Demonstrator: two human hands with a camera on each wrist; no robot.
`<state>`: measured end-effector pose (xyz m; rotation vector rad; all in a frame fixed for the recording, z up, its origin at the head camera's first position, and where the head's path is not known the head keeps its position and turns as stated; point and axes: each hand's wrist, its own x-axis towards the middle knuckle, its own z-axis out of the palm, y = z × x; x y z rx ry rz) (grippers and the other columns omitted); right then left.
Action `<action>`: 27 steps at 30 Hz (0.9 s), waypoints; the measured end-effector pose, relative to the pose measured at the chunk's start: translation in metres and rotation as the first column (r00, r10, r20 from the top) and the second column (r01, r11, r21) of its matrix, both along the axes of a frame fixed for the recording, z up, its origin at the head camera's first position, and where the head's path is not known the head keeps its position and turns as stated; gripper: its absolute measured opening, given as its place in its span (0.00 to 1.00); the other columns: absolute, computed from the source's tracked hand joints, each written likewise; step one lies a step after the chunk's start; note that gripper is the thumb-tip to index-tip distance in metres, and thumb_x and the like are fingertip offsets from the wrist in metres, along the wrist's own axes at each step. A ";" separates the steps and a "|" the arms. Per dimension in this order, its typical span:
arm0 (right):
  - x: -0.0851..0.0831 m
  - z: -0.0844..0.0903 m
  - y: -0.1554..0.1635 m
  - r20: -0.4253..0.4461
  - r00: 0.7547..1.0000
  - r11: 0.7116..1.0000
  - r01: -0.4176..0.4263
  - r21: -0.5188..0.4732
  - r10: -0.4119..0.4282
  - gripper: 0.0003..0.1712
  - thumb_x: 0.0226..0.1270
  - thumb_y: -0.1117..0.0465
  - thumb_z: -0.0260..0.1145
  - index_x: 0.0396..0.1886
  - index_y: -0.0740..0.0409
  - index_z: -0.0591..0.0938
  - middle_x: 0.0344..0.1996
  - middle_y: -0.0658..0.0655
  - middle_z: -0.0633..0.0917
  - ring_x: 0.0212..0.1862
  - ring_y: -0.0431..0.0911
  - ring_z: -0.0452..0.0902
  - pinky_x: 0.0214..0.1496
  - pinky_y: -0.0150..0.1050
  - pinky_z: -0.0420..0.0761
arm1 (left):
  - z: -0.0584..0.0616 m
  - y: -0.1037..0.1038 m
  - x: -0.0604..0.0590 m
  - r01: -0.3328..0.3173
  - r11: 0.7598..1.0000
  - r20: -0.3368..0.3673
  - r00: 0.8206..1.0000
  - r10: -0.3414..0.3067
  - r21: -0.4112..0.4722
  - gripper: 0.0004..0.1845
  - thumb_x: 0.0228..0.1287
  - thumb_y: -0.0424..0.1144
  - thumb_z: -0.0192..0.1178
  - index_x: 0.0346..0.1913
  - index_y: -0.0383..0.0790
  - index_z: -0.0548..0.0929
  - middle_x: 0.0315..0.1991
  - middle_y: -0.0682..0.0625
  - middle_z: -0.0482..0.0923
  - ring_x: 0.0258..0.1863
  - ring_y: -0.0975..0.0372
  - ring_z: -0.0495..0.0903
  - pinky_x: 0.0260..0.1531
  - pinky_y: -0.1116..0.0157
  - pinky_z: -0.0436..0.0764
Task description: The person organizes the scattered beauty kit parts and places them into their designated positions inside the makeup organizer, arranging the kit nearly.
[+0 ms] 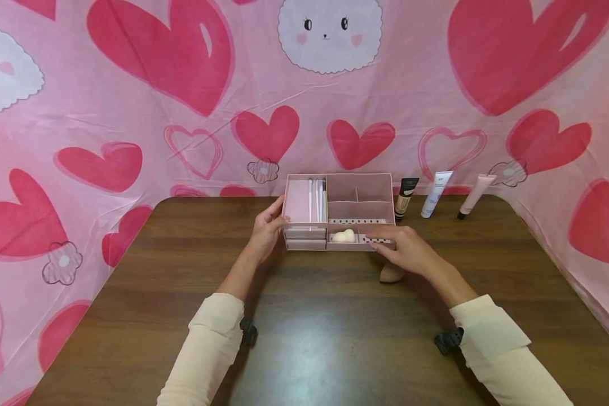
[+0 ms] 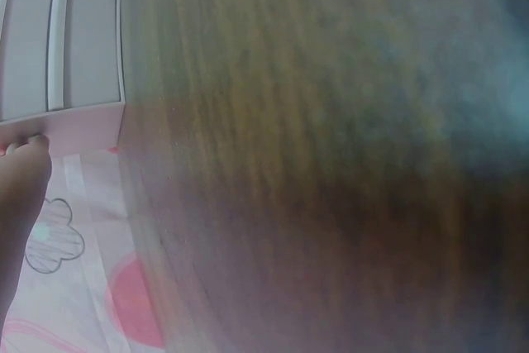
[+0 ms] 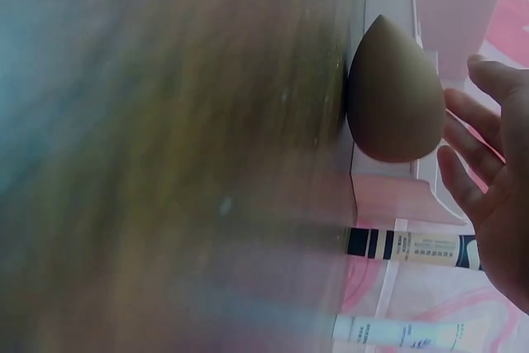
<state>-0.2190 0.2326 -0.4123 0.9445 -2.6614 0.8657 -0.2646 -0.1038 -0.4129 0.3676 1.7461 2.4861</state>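
Cream sleeves [image 1: 208, 344] sit nearest the camera, both forearms reaching over the brown table [image 1: 132, 316] to the pink organizer [image 1: 357, 192]. The left hand [image 1: 267, 228] curls against the organizer's left end, seemingly bracing it. The right hand [image 1: 403, 248] lies with fingers extended on its pulled-out front drawer [image 1: 371, 239], gripping nothing. A white sponge [image 1: 343, 236] lies inside that drawer; a tan teardrop sponge [image 3: 393, 93] stands just before the organizer. Three tubes [image 1: 436, 194] stand right of it.
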 end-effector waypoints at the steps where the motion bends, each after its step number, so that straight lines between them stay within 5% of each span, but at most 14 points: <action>1: 0.002 0.000 0.002 -0.001 1.000 1.000 0.007 0.012 -0.007 0.19 0.65 0.64 0.71 0.56 0.60 0.87 0.53 0.60 0.90 0.55 0.56 0.87 0.56 0.55 0.85 | 0.000 0.000 0.000 0.000 1.000 -0.002 1.000 0.000 -0.001 0.35 0.68 0.18 0.44 0.78 0.25 0.52 0.82 0.34 0.50 0.73 0.51 0.59 0.54 0.80 0.76; 14: 0.026 0.000 0.027 0.043 0.997 0.994 0.054 0.098 -0.059 0.18 0.67 0.58 0.71 0.55 0.57 0.87 0.53 0.59 0.89 0.57 0.56 0.85 0.59 0.58 0.82 | 0.000 0.001 0.001 -0.015 1.000 0.010 1.000 0.015 0.013 0.35 0.68 0.18 0.44 0.78 0.25 0.53 0.81 0.34 0.51 0.71 0.52 0.61 0.53 0.80 0.76; 27: 0.044 -0.005 0.040 0.081 0.997 0.986 -0.014 0.164 0.001 0.25 0.61 0.55 0.76 0.58 0.55 0.86 0.56 0.58 0.87 0.58 0.57 0.84 0.59 0.59 0.82 | 0.000 0.001 0.001 -0.002 1.000 0.022 1.000 0.002 0.019 0.36 0.68 0.18 0.43 0.79 0.26 0.52 0.82 0.36 0.50 0.72 0.52 0.60 0.52 0.80 0.77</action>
